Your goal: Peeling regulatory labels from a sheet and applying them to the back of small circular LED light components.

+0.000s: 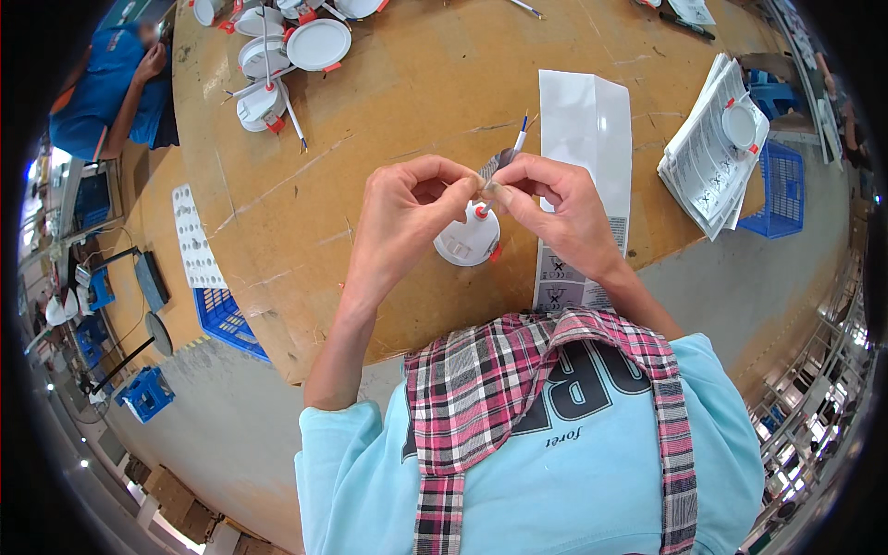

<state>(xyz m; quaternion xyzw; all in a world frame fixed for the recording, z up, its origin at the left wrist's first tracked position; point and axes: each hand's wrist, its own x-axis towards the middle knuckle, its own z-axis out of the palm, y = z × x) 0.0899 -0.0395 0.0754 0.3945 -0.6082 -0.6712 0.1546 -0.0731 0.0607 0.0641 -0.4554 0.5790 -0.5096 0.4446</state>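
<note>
Just below the middle of the head view, a round white downlight [466, 242] rests back side up on the table, with red clips and a red cable grommet. Its white cable [519, 141] runs up between my hands and ends in bared wires, one of them blue. A small grey printed label [497, 166] sits at the cable, above my fingertips. My left hand [412, 205] and my right hand [561, 208] meet there, thumbs and forefingers pinched together on the label. My fingers partly hide where label and cable touch.
A long white printed sheet [585, 139] lies beside my right hand. Several downlights [317, 44] with loose cables crowd the far left. At right, one downlight [739, 126] tops a stack of printed sheets [689, 176]. Blue crates [784, 190] flank the table; another person [116, 83] is at far left.
</note>
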